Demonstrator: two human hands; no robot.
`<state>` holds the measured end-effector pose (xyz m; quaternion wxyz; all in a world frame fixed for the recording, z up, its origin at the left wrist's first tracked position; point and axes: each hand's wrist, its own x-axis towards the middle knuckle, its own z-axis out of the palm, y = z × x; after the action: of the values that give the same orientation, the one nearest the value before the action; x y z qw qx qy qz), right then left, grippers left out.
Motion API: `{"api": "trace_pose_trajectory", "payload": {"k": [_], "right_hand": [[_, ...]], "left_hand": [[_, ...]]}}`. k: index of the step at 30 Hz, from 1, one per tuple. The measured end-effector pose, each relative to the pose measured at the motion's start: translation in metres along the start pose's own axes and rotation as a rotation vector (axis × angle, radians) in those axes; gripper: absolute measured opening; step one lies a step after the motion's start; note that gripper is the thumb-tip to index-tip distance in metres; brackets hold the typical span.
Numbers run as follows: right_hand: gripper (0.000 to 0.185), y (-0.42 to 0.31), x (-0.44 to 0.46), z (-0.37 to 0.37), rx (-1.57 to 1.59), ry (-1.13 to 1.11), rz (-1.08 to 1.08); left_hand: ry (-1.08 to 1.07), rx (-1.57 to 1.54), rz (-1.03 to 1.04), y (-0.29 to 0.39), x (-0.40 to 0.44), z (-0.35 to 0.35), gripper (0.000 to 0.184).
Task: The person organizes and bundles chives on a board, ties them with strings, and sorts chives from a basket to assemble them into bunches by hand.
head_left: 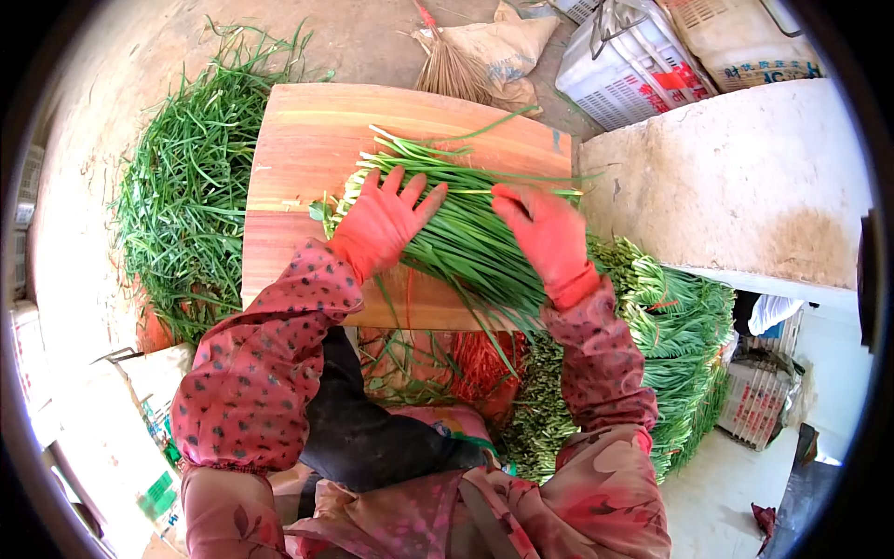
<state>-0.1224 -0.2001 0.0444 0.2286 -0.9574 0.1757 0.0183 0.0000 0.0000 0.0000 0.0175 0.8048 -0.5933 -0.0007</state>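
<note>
A loose layer of long green stalks [475, 224] lies across a wooden board [307, 121], pale ends at the left. My left hand [384, 222], in an orange-red glove, rests on the pale ends with its fingers spread. Over the right part of the stalks is my right hand [540, 224], gloved alike, its fingers bent together at a thin pale yellow-green stalk. That stalk runs leftward from the fingertips across the layer. A red tie [409, 293] hangs over the board's front part.
Loose greens [191, 186] are heaped left of the board. Tied bundles [684, 326] are stacked at the right, below a pale slab [726, 177]. Red ties [484, 361] lie below the board. A broom [453, 70], a sack [512, 42] and crates [633, 65] stand beyond.
</note>
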Motion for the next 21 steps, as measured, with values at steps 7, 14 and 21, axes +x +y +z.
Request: {"api": "trace_pose_trajectory", "payload": {"k": [7, 14, 21], "right_hand": [[0.013, 0.016, 0.057, 0.042, -0.232, 0.144, -0.352], [0.008, 0.007, 0.060, 0.028, -0.421, 0.160, -0.501], [0.016, 0.007, 0.047, -0.020, -0.020, 0.221, -0.263]], "left_hand": [[0.125, 0.033, -0.007, -0.014, 0.005, 0.011, 0.073], [0.091, -0.012, -0.010, -0.002, 0.000, 0.010, 0.073], [0.117, -0.015, -0.052, 0.000, 0.000, 0.013, 0.068]]}}
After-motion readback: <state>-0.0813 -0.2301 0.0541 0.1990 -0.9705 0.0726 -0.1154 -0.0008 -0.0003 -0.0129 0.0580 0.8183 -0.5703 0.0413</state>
